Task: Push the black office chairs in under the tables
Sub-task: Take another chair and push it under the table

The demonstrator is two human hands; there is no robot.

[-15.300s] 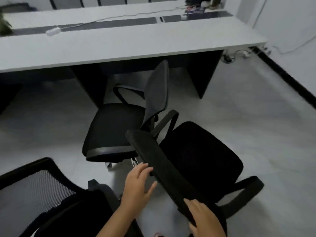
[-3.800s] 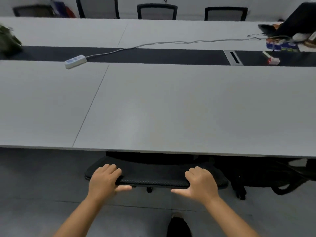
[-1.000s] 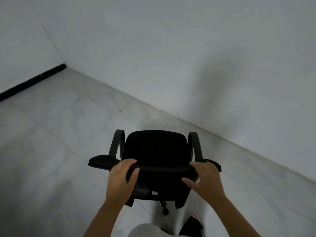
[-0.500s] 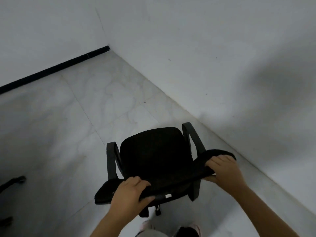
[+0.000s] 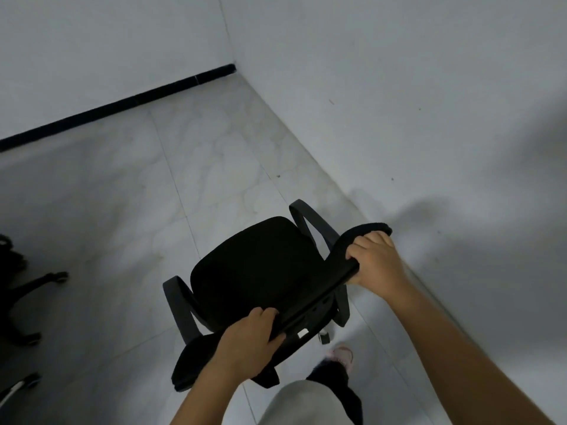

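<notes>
I face a corner where two plain white walls (image 5: pixel 399 72) meet. A black baseboard (image 5: pixel 122 104) lines the left wall, above pale marbled floor tiles (image 5: pixel 199 167).

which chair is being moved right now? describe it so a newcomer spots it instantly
Start at the room corner where the black baseboard meets the bare white wall. In front of it on the pale floor stands a black armchair. Unlike the chair base at far left, both hands grip its backrest.

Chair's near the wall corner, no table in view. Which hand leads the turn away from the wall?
Probably the right hand: it grips the backrest end nearest the wall, so pushing there swings the chair toward open floor. Left hand pivots.
</notes>
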